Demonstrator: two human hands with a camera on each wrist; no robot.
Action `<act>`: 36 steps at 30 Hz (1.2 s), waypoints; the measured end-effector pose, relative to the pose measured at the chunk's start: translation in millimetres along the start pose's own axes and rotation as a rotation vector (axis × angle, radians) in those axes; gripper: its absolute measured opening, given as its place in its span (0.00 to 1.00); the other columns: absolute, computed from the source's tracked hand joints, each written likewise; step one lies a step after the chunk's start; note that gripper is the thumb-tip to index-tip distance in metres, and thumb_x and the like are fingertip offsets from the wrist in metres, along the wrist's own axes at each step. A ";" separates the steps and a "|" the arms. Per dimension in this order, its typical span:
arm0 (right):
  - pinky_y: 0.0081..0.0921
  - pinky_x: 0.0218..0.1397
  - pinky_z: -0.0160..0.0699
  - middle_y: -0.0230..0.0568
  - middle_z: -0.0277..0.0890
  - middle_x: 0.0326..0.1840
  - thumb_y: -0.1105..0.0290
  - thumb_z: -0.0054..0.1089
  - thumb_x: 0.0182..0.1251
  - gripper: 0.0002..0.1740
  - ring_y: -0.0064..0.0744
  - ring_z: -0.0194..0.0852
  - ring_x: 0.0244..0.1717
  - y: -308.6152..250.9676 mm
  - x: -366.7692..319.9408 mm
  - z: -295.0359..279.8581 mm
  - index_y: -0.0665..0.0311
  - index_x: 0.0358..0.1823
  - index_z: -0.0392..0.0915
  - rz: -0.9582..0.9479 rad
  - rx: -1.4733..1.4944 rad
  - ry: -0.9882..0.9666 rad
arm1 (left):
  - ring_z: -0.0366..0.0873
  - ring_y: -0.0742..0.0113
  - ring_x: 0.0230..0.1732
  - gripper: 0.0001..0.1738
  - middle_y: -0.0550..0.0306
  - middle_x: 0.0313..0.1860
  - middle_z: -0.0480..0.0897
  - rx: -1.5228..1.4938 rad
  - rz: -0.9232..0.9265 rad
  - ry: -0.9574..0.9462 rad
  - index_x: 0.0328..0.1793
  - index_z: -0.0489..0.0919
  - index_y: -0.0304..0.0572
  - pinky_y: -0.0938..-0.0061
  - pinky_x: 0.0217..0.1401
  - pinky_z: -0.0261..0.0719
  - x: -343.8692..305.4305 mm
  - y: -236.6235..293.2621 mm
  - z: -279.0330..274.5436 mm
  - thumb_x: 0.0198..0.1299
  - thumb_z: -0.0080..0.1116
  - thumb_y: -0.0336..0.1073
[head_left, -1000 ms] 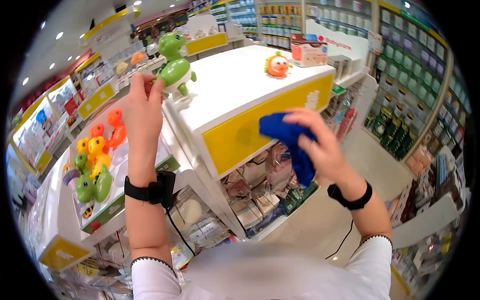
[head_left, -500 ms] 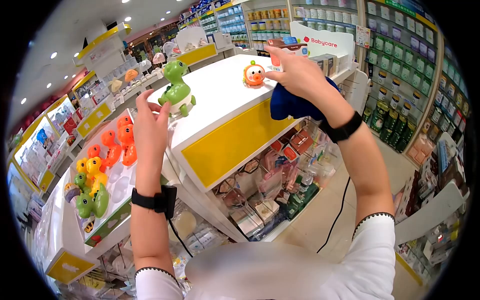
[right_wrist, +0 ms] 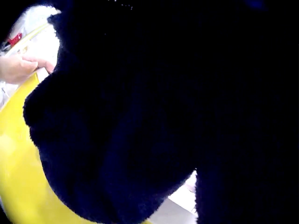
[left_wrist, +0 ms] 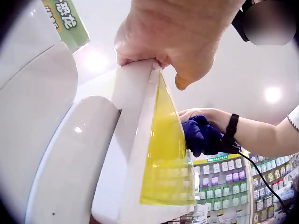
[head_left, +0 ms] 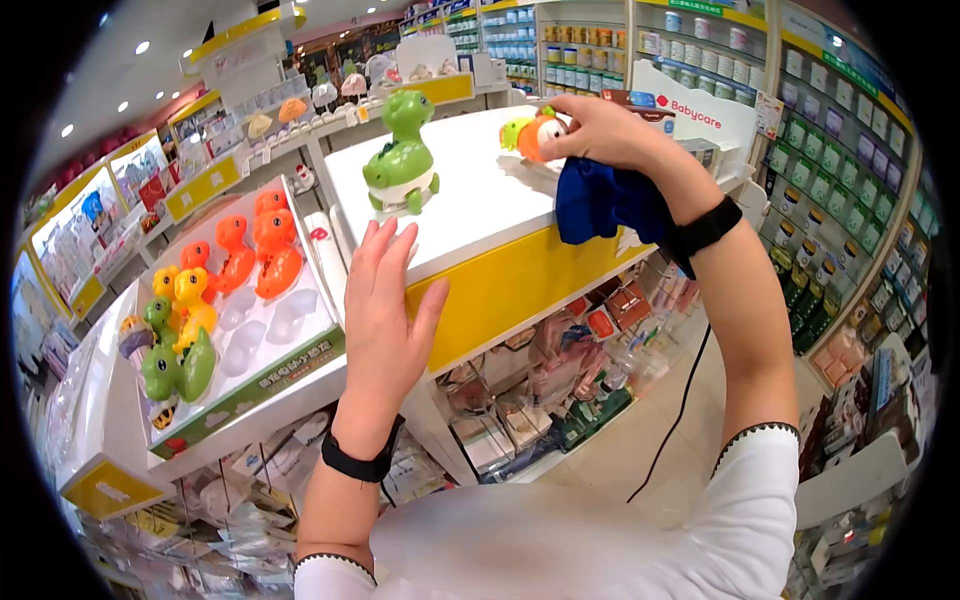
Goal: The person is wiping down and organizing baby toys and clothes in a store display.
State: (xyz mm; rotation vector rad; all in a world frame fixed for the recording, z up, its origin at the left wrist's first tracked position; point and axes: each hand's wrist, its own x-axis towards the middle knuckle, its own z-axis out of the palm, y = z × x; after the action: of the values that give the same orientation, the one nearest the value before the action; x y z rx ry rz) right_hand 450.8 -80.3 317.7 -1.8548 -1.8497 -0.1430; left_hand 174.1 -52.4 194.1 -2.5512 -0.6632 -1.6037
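My right hand [head_left: 615, 135] grips a round orange toy [head_left: 528, 138] with a face and green parts, tipped over at the counter top. A dark blue cloth [head_left: 605, 205] hangs from under the same palm; it fills most of the right wrist view and hides the fingers there. My left hand [head_left: 385, 310] holds nothing; its fingers are extended over the near corner of the white counter [head_left: 465, 150]. Beyond those fingertips a green toy dinosaur [head_left: 402, 160] with a white belly stands upright.
Left of the counter lies a white tray in a green-edged box [head_left: 285, 385]. It holds orange dinosaurs [head_left: 277, 255], yellow ones [head_left: 193, 305] and green ones [head_left: 178, 370], beside vacant hollows. A Babycare display [head_left: 690, 110] stands behind my right hand. Packaged goods hang below the counter.
My left hand has come away from the green dinosaur and moved nearer with its fingers straightened. The right hand has reached over the counter with the blue cloth and taken hold of the orange toy.
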 end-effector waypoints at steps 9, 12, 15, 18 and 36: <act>0.27 0.43 0.68 0.49 0.73 0.42 0.54 0.66 0.48 0.39 0.38 0.71 0.40 -24.4 41.0 18.6 0.60 0.62 0.64 -0.115 -0.061 -0.225 | 0.59 0.44 0.65 0.25 0.44 0.57 0.70 0.020 0.020 0.017 0.60 0.67 0.37 0.59 0.64 0.58 -1.1 -2.4 1.4 0.55 0.56 0.34; 0.26 0.43 0.69 0.48 0.73 0.42 0.52 0.66 0.49 0.41 0.38 0.72 0.40 -20.4 44.8 25.5 0.58 0.64 0.61 -0.135 -0.011 -0.244 | 0.60 0.44 0.65 0.26 0.44 0.56 0.70 0.021 0.010 0.027 0.60 0.67 0.37 0.58 0.64 0.58 -0.6 -3.1 2.6 0.55 0.56 0.35; 0.23 0.43 0.69 0.45 0.74 0.39 0.53 0.65 0.50 0.42 0.34 0.72 0.40 -25.7 27.8 9.2 0.58 0.66 0.59 -0.080 -0.098 -0.179 | 0.60 0.44 0.64 0.26 0.44 0.55 0.71 0.059 0.002 0.020 0.60 0.68 0.37 0.59 0.63 0.58 -0.1 -1.1 2.0 0.54 0.57 0.35; 0.18 0.42 0.70 0.38 0.75 0.34 0.57 0.63 0.54 0.30 0.25 0.72 0.37 -7.5 6.3 -37.6 0.64 0.56 0.70 -0.102 0.022 -0.118 | 0.61 0.45 0.64 0.26 0.44 0.55 0.71 0.047 0.010 0.023 0.59 0.68 0.38 0.59 0.63 0.59 0.7 -1.1 1.4 0.54 0.57 0.35; 0.30 0.53 0.69 0.52 0.72 0.51 0.49 0.39 0.67 0.28 0.46 0.72 0.49 59.9 16.7 67.8 0.62 0.58 0.66 0.046 -0.264 0.167 | 0.60 0.49 0.66 0.23 0.45 0.58 0.70 0.063 0.028 0.003 0.59 0.68 0.38 0.63 0.64 0.57 -0.1 -3.7 6.7 0.60 0.52 0.40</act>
State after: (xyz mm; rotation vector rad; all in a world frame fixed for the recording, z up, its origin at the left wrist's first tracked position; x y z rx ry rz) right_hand 490.5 -33.0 249.5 -1.9900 -1.7393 -0.5323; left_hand 178.4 -47.3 190.2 -2.5014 -0.6642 -1.5528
